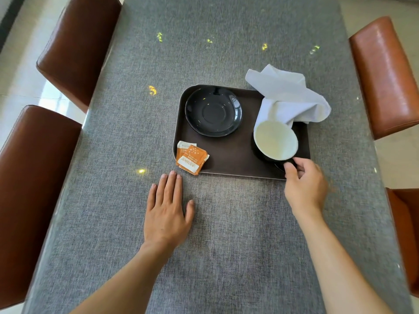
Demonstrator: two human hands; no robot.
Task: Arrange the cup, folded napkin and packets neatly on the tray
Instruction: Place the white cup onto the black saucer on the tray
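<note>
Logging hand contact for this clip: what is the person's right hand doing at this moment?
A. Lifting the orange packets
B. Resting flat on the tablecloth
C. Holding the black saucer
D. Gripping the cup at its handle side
D: the right hand has its fingers at the near, handle side of the cup on the tray, while the left hand lies flat on the tablecloth.

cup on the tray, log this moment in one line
right hand: at cup handle | left hand: flat on table | napkin: unfolded, overhanging tray
</note>
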